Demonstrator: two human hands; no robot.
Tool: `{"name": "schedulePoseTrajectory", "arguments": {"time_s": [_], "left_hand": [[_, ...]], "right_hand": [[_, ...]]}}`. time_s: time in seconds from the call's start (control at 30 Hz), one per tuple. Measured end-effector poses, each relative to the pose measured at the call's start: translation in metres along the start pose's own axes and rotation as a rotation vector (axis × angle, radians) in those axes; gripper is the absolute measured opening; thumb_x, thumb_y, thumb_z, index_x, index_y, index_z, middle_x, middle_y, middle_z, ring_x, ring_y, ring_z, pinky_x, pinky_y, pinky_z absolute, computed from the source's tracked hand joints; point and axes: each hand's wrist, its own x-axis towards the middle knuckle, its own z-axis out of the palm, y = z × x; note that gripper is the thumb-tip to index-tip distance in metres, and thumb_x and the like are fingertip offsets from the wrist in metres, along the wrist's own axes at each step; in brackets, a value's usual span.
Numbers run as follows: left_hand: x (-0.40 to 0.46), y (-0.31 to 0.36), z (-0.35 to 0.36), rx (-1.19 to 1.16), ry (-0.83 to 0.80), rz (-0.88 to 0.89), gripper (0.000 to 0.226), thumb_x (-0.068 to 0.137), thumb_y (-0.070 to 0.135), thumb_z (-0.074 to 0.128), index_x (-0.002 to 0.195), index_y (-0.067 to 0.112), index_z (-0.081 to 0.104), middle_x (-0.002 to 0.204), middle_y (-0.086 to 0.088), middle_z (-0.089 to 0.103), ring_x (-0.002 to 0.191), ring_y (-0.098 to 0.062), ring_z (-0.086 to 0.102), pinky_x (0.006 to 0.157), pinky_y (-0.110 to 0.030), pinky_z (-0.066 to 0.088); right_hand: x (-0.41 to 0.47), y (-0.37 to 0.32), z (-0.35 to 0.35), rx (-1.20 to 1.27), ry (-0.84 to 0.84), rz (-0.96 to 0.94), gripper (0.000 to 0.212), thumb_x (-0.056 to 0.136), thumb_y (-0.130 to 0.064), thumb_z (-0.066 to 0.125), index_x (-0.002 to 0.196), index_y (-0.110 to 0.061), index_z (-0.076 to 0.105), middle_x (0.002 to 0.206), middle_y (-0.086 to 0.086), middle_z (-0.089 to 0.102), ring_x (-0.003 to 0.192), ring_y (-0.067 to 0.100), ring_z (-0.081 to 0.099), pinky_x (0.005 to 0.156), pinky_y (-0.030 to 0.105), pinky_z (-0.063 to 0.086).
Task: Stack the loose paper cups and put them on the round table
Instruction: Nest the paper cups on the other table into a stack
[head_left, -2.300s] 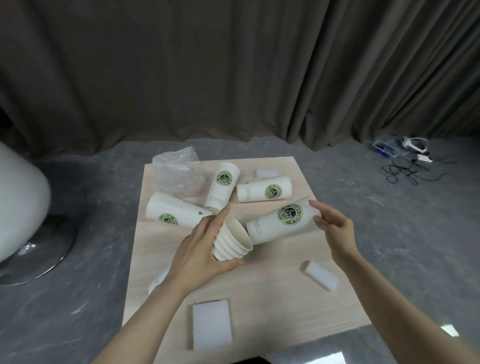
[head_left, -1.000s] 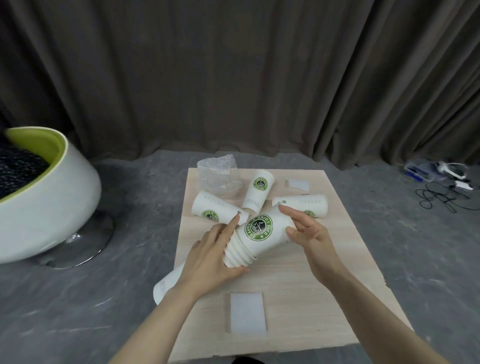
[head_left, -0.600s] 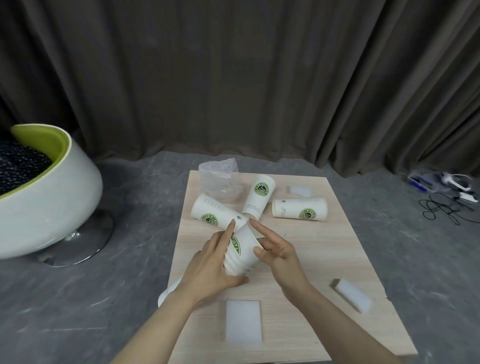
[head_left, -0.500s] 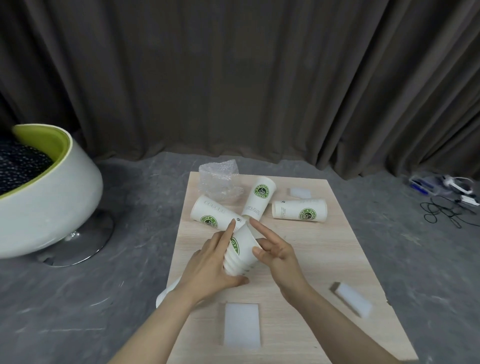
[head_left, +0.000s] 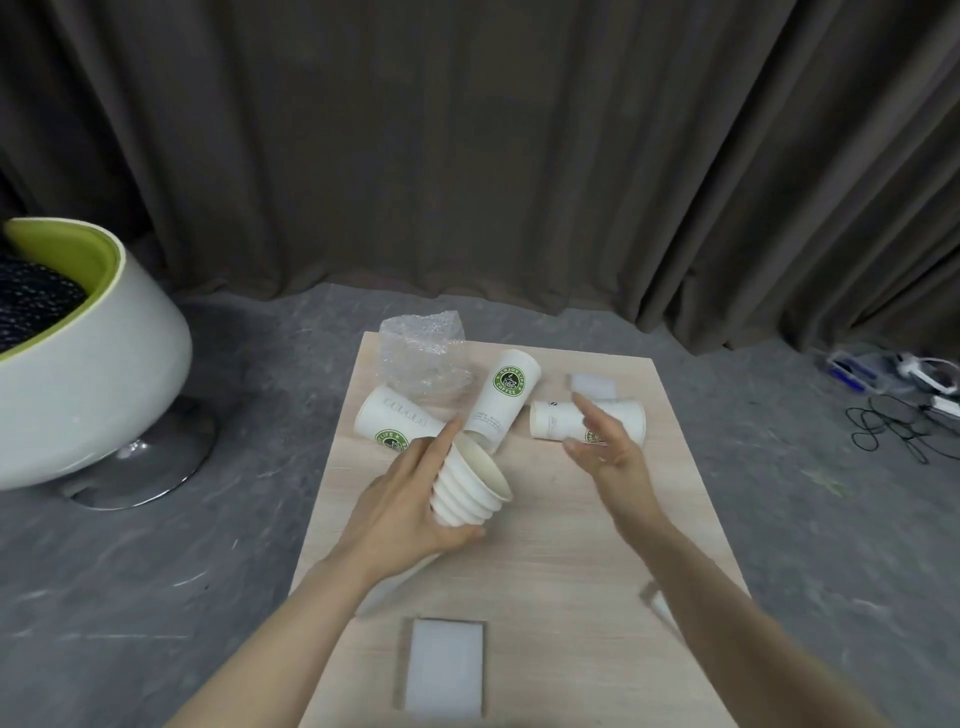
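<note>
Head view: my open right hand (head_left: 605, 449) hovered just before the cup lying crosswise (head_left: 587, 422); my left hand (head_left: 410, 501) gripped the nested cup stack (head_left: 470, 491).

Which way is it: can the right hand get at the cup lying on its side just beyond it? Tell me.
Probably yes. The right hand is open and empty, right over that cup, and nothing lies between them. The left hand holds the stack off to the side.
</note>
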Motion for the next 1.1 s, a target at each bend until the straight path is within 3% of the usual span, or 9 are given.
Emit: {"name": "schedulePoseTrajectory", "arguments": {"time_s": [0.13,0.23,0.4,0.53,0.63,0.73,0.77,0.9,1.1], "left_hand": [[0.012,0.011,-0.002,-0.011,0.044,-0.024,0.111,0.060,0.068,0.067,0.140,0.061,-0.010,0.124,0.026,0.034,0.111,0.000,0.041,0.077,-0.029,0.046],[0.016,0.014,0.000,-0.055,0.095,-0.066,0.112,0.059,0.064,0.071,0.142,0.061,-0.005,0.120,0.033,0.031,0.104,0.003,0.046,0.075,-0.029,0.048],[0.014,0.016,0.006,-0.053,0.132,-0.110,0.114,0.062,0.058,0.078,0.137,0.067,-0.007,0.122,0.045,0.026,0.106,0.013,0.038,0.076,-0.018,0.040],[0.007,0.015,0.005,-0.029,0.130,-0.153,0.114,0.065,0.051,0.081,0.137,0.064,-0.007,0.128,0.030,0.030,0.107,0.013,0.033,0.077,-0.019,0.038],[0.003,0.011,0.004,0.000,0.114,-0.167,0.114,0.065,0.051,0.080,0.137,0.064,-0.008,0.127,0.031,0.030,0.106,0.016,0.032,0.071,-0.010,0.035],[0.001,0.006,0.000,0.010,0.102,-0.174,0.113,0.065,0.052,0.079,0.137,0.065,-0.007,0.125,0.035,0.027,0.102,0.023,0.028,0.068,-0.004,0.035],[0.000,0.004,-0.002,0.008,0.095,-0.172,0.113,0.065,0.052,0.079,0.137,0.065,-0.007,0.125,0.036,0.027,0.102,0.023,0.027,0.068,-0.004,0.035],[0.002,0.003,-0.005,-0.001,0.066,-0.137,0.113,0.065,0.053,0.079,0.136,0.065,-0.008,0.126,0.033,0.027,0.102,0.018,0.029,0.072,-0.016,0.038],[0.009,-0.003,-0.007,-0.013,-0.003,-0.070,0.112,0.064,0.058,0.076,0.135,0.067,-0.011,0.124,0.036,0.026,0.107,0.015,0.033,0.076,-0.015,0.038]], "right_hand": [[0.051,0.038,-0.054,-0.196,0.118,0.117,0.055,0.086,-0.005,0.067,0.131,-0.034,0.055,0.151,0.002,0.027,0.134,0.007,0.030,0.105,0.025,0.029],[0.079,0.064,-0.078,-0.339,0.139,0.225,0.054,0.084,-0.008,0.069,0.129,-0.037,0.057,0.156,0.005,0.019,0.141,0.016,0.027,0.116,0.041,0.024],[0.103,0.096,-0.094,-0.374,0.096,0.296,0.049,0.084,-0.006,0.067,0.127,-0.029,0.061,0.141,0.005,0.041,0.134,0.026,0.039,0.113,0.044,0.029],[0.104,0.106,-0.091,-0.209,0.098,0.278,0.051,0.084,0.009,0.060,0.126,-0.020,0.062,0.128,0.005,0.059,0.101,0.016,0.055,0.083,0.019,0.043],[0.101,0.109,-0.088,-0.169,0.146,0.254,0.047,0.084,0.014,0.057,0.121,-0.013,0.065,0.128,0.005,0.060,0.113,0.016,0.053,0.097,0.026,0.041],[0.092,0.103,-0.085,-0.135,0.171,0.240,0.045,0.084,0.015,0.054,0.119,-0.010,0.066,0.094,-0.008,0.062,0.088,0.006,0.054,0.083,0.022,0.043],[0.088,0.098,-0.084,-0.122,0.181,0.229,0.046,0.083,0.015,0.054,0.119,-0.011,0.066,0.093,-0.010,0.061,0.087,0.005,0.053,0.082,0.022,0.043],[0.071,0.074,-0.083,-0.036,0.193,0.154,0.047,0.084,0.017,0.052,0.118,-0.013,0.066,0.120,-0.008,0.060,0.114,0.014,0.056,0.106,0.028,0.037],[0.042,0.024,-0.079,0.048,0.212,-0.008,0.045,0.084,0.021,0.050,0.114,-0.010,0.065,0.124,-0.001,0.062,0.118,0.005,0.056,0.105,0.020,0.039]]}}
